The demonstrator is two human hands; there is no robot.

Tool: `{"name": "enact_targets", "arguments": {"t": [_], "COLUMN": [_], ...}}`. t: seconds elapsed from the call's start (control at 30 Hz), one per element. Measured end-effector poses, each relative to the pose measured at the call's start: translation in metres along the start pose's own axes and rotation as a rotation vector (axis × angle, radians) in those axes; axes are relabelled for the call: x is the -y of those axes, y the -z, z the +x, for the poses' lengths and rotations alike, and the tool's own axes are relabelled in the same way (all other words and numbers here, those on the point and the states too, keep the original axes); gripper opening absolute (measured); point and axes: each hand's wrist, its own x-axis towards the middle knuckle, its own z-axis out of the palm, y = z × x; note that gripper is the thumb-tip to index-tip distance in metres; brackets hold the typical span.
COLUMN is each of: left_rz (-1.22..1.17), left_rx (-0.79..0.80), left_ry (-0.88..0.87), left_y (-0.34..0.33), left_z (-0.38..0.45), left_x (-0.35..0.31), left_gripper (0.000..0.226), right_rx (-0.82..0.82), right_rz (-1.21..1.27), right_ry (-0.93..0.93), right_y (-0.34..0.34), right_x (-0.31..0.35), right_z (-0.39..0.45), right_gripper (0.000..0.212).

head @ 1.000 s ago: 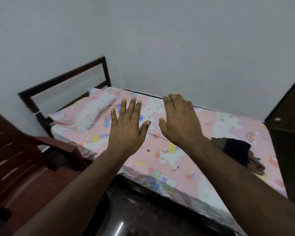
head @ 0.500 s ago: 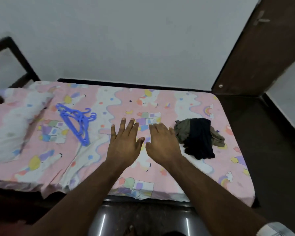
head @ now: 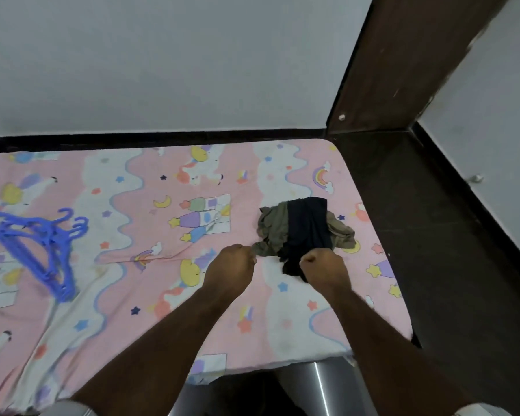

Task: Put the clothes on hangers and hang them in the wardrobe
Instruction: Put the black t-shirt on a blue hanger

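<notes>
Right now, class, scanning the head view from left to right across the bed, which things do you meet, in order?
Blue hangers → left hand → pile of clothes → brown wooden door. The right hand overlaps the clothes, so it has no clear place in the order.

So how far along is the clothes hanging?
Barely begun. Nothing is on a hanger: the blue hangers lie bunched on the bed. The left hand and right hand are fists at the olive and black clothes. All hanging remains.
</notes>
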Motion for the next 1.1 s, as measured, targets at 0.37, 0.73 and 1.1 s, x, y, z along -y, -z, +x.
{"name": "enact_targets", "arguments": {"t": [0.37,0.73,1.1], "left_rz": [-0.292,-0.294,-0.398], "left_rx": [0.063,0.005,0.041], "left_ry": [0.207,0.343,0.428], "left_y": [-0.078,-0.147,-0.179], "left_z": [0.210,0.335,0.346], "left_x": [-0.081,-0.085,-0.074], "left_gripper": [0.024,0.022,0.025], "right_rx": [-0.075,0.045,0.283], "right_rz": [0.158,0.281,-0.016], "right_ry": [-0.154,-0.090,-0.088], "right_y": [0.030,-0.008,-0.041], "right_x": [-0.072,-0.074,-0.076], "right_z": [0.217,0.343,0.378], "right_gripper": [0.018,0.022,0.036]}}
